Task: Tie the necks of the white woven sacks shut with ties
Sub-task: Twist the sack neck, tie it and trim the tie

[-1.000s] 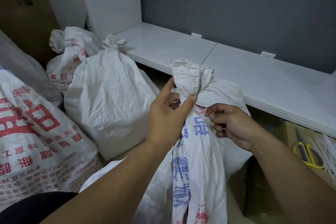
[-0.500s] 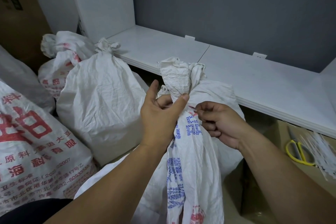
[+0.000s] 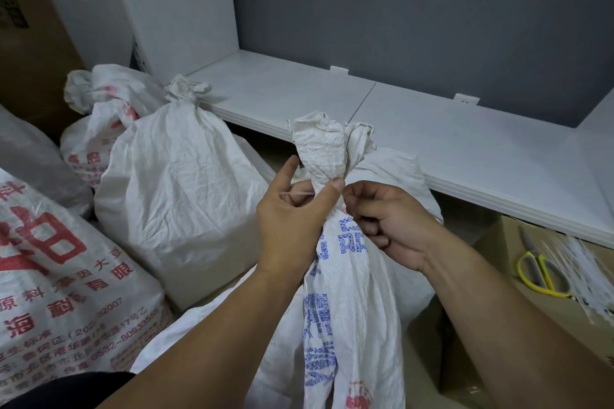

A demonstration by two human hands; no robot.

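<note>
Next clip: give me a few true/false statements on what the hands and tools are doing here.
1. The left hand grips the sack at its neck. True.
2. The right hand holds the scissors. False: they lie on the box; the hand pinches at the neck, seemingly on the tie.
3. The rear sack has its neck bunched shut. True.
4. The held sack's print is green. False: it is blue, with some red.

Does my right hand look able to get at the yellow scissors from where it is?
Probably yes: the yellow scissors lie uncovered on the cardboard box, on the same side as the right hand, with nothing between. But its fingers are curled at the sack neck, so it looks busy there.
</note>
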